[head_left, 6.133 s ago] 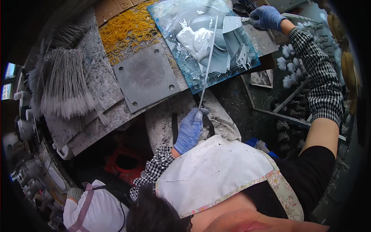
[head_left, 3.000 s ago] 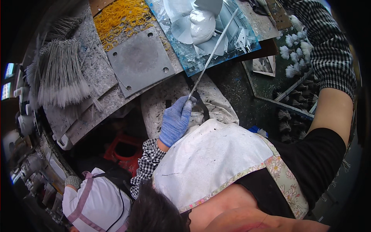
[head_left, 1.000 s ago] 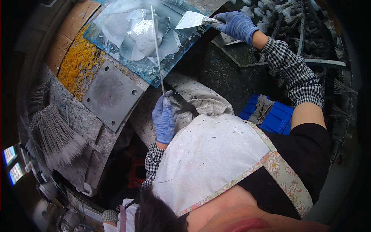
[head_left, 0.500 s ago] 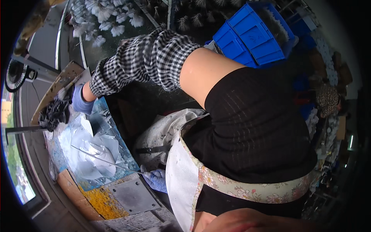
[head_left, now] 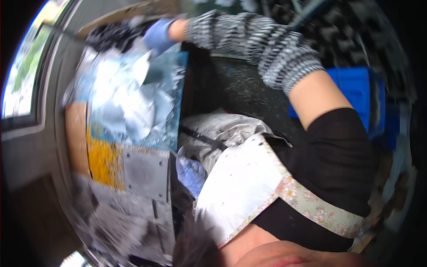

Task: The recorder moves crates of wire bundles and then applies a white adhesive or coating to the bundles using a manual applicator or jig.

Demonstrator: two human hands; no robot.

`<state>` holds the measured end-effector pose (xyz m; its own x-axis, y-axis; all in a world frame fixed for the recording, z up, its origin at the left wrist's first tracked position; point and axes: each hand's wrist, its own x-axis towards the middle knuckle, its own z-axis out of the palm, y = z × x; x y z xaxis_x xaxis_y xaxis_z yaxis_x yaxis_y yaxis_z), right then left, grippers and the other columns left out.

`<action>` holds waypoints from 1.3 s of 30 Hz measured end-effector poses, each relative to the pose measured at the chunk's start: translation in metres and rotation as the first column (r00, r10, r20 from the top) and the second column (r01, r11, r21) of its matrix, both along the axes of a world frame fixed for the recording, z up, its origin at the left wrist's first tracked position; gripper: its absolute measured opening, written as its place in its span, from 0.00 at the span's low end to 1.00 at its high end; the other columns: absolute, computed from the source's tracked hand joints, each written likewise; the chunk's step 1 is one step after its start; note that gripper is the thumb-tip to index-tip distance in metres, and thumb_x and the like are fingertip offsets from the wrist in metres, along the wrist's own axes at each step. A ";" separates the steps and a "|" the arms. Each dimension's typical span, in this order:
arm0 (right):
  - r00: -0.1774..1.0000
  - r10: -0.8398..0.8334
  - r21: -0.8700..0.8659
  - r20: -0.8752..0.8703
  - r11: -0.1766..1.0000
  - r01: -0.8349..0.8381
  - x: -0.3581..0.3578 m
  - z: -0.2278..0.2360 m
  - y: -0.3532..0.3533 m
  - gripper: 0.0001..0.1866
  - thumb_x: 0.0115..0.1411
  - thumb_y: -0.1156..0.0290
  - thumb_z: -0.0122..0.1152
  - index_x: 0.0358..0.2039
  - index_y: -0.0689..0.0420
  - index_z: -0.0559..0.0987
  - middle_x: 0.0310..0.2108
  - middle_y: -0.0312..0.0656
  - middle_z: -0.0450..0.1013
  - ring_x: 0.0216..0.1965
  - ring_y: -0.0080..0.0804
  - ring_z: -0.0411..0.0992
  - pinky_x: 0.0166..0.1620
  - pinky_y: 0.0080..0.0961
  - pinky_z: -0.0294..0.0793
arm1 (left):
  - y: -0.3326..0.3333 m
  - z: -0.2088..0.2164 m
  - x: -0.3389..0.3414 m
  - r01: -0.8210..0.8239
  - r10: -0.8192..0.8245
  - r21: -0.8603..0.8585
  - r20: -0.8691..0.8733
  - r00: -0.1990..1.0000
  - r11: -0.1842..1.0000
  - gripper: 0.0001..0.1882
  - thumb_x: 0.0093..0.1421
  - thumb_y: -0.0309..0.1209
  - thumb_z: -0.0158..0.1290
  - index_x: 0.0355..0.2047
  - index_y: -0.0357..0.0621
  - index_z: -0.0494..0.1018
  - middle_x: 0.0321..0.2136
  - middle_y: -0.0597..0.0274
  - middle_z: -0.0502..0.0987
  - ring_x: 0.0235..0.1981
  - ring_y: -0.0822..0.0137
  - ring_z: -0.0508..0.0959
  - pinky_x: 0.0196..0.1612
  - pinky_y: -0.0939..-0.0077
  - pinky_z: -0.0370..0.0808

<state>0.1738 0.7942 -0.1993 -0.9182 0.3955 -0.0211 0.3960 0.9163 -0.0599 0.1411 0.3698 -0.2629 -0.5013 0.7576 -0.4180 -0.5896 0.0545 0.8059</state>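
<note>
My right hand (head_left: 159, 38), in a blue glove below a checked sleeve, reaches to the far end of a blue board (head_left: 171, 98). Its fingers are hidden and smeared, beside a crumpled black bunch (head_left: 109, 38) that looks like plastic. Glossy white sheet-like material (head_left: 122, 93), with torn-looking flaps, covers much of the board. My left hand (head_left: 190, 172), also in a blue glove, is curled at the board's near right corner, in front of my white apron (head_left: 235, 178). It grips a thin stick, now mostly lost in blur.
Nearer than the board lie a yellow rough patch (head_left: 104, 162), a grey plate with holes (head_left: 144, 173) and a cardboard strip (head_left: 78, 138). A pale bristly bundle (head_left: 118, 227) lies at the near left. A window (head_left: 26, 75) is at left; blue bins (head_left: 351, 89) stand at right.
The whole view has swung, so the board sits higher and straighter. The stick, plainly seen across the white material before, hardly shows now. My right hand stays by the board's far end.
</note>
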 end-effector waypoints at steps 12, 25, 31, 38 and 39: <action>0.935 0.213 0.023 0.283 0.973 -0.229 -0.105 0.044 0.048 0.19 0.50 0.52 0.67 0.42 0.43 0.83 0.36 0.40 0.80 0.37 0.39 0.78 0.41 0.33 0.76 | 0.001 0.003 0.010 -0.221 0.220 -0.089 -0.018 0.975 0.971 0.19 0.69 0.33 0.46 0.55 0.34 0.68 0.15 0.78 0.57 0.12 0.86 0.54 0.14 0.89 0.51; 0.656 0.570 0.221 0.494 0.647 -0.729 -0.187 0.087 -0.028 0.10 0.45 0.61 0.63 0.30 0.42 0.84 0.24 0.37 0.79 0.26 0.41 0.76 0.30 0.36 0.74 | 0.006 0.003 0.006 -0.228 0.232 -0.056 0.086 0.969 0.972 0.18 0.69 0.37 0.47 0.55 0.40 0.70 0.16 0.78 0.61 0.14 0.86 0.58 0.15 0.89 0.56; 0.687 0.530 0.240 0.498 0.677 -0.696 -0.145 0.091 0.000 0.11 0.46 0.57 0.63 0.31 0.41 0.84 0.25 0.35 0.79 0.26 0.40 0.76 0.31 0.37 0.74 | 0.008 0.006 0.009 -0.146 0.146 -0.004 0.100 0.984 0.989 0.19 0.69 0.37 0.48 0.55 0.40 0.69 0.16 0.77 0.60 0.14 0.86 0.58 0.15 0.90 0.56; 0.831 0.409 -0.022 0.377 0.901 -0.433 -0.096 0.052 0.032 0.22 0.48 0.57 0.70 0.40 0.57 0.81 0.37 0.46 0.80 0.36 0.46 0.77 0.43 0.38 0.75 | 0.017 -0.002 0.009 -0.020 0.022 0.051 -0.027 0.999 0.999 0.19 0.71 0.30 0.40 0.59 0.32 0.61 0.13 0.76 0.54 0.10 0.84 0.51 0.10 0.85 0.49; 0.869 0.380 -0.035 0.316 0.920 -0.389 -0.089 0.054 0.026 0.22 0.48 0.57 0.70 0.40 0.57 0.80 0.38 0.46 0.80 0.37 0.46 0.76 0.43 0.38 0.75 | 0.020 0.004 0.008 -0.050 0.050 -0.032 -0.019 0.999 0.998 0.21 0.71 0.31 0.41 0.61 0.35 0.60 0.13 0.75 0.53 0.10 0.82 0.51 0.10 0.84 0.50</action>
